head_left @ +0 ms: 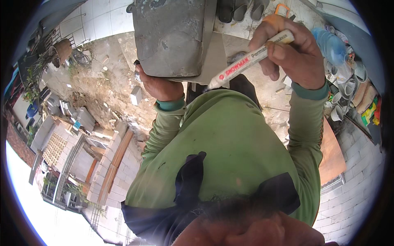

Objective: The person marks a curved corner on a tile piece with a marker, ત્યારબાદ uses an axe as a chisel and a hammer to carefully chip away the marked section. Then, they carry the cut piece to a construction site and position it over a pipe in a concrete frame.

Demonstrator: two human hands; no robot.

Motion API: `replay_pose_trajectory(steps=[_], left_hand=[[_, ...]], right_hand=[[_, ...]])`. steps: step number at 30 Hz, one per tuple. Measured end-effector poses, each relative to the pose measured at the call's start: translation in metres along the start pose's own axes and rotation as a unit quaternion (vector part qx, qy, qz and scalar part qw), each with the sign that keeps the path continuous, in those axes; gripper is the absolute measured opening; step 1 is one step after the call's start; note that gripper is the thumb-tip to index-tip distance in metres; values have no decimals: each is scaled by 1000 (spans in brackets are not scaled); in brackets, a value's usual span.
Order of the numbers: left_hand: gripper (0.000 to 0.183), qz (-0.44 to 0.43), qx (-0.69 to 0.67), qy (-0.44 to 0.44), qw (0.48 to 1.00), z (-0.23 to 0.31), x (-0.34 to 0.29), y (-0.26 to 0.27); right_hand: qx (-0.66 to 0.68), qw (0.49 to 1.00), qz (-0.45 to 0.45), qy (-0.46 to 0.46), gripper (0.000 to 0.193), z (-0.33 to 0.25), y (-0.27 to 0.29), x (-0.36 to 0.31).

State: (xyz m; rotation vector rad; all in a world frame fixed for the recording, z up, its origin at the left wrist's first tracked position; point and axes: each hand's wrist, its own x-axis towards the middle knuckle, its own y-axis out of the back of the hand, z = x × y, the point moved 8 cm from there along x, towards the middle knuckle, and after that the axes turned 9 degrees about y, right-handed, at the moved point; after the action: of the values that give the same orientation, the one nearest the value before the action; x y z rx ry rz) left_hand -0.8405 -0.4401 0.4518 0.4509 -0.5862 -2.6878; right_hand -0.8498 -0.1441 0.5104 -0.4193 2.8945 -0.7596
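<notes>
My right hand [293, 55] pinches a white marker pen [250, 59] between thumb and fingers. Red and dark print runs along its barrel, and its tip slants down to the left, in front of my green shirt. A large grey block-like piece [168, 39] with a worn, patchy top stands ahead of me. Against its near left corner is my left hand [162, 87], fingers bent, partly hidden by the block. Something small, dark and silvery [137, 74] shows at its fingertips; I cannot make out what it is.
Sandals [240, 11] lie beyond the block. On the right are a clear blue plastic bottle [331, 47] and a heap of containers [344, 92]. A pale brick [136, 95] lies on the dirt floor to the left, with coiled cable [81, 58] farther off.
</notes>
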Motion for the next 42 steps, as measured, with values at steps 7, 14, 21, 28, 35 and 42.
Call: replay_pose_trajectory(steps=[7, 14, 21, 28, 35, 42], left_hand=[[48, 32, -290, -70, 954, 7, 3, 22], [33, -225, 82, -348, 906, 87, -55, 17], [26, -249, 25, -339, 907, 99, -65, 7], [18, -256, 89, -427, 862, 121, -73, 8], [24, -136, 223, -564, 784, 131, -101, 18], [102, -5, 144, -414, 899, 92, -72, 32]], right_hand=[[24, 963, 255, 83, 23, 33, 57, -68], [-36, 968, 227, 104, 23, 31, 4, -91], [-115, 975, 139, 133, 20, -9, -34, -65], [-178, 975, 71, 116, 15, -13, -51, -52], [97, 984, 151, -15, 15, 50, -51, -66], [113, 963, 209, 128, 12, 78, -10, -87]])
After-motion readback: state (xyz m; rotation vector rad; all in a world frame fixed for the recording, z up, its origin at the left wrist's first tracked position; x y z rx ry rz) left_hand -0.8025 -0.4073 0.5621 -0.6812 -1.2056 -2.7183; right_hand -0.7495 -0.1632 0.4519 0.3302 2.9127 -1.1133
